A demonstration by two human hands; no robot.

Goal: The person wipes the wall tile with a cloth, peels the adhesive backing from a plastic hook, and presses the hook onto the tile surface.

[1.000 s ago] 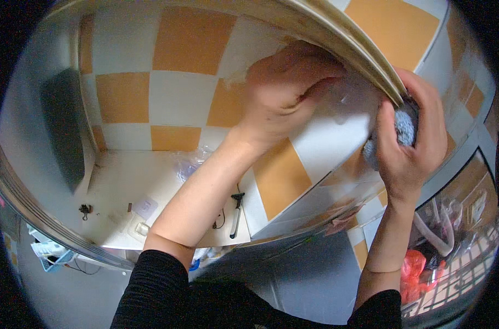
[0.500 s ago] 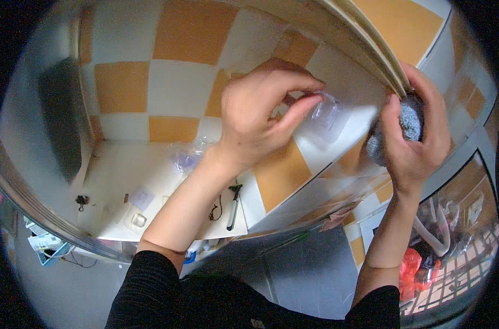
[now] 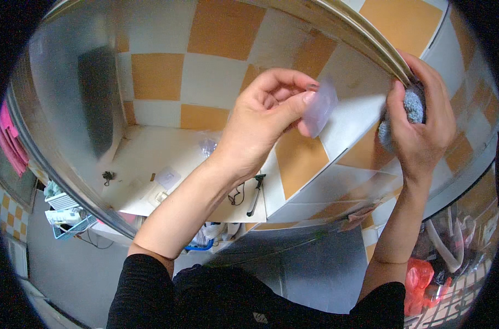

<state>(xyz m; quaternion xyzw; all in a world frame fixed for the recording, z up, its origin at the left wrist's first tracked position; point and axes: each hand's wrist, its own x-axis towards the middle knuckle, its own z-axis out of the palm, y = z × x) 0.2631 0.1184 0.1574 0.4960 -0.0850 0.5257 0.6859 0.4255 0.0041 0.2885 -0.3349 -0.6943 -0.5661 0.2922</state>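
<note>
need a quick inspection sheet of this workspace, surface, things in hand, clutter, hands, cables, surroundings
Surface: pale shelf board, small items lying on it.
Things in hand: translucent plastic piece; grey-blue fuzzy cloth.
Clutter: black clip, razor-shaped tool, crumpled clear plastic.
Left hand: fingers pinch the plastic piece.
Right hand: fingers curl round the cloth at the tan rim.
Cables: thin dark cord beside the razor-shaped tool; another near the blue basket.
Surroundings: orange-and-white tiles, red bag.
</note>
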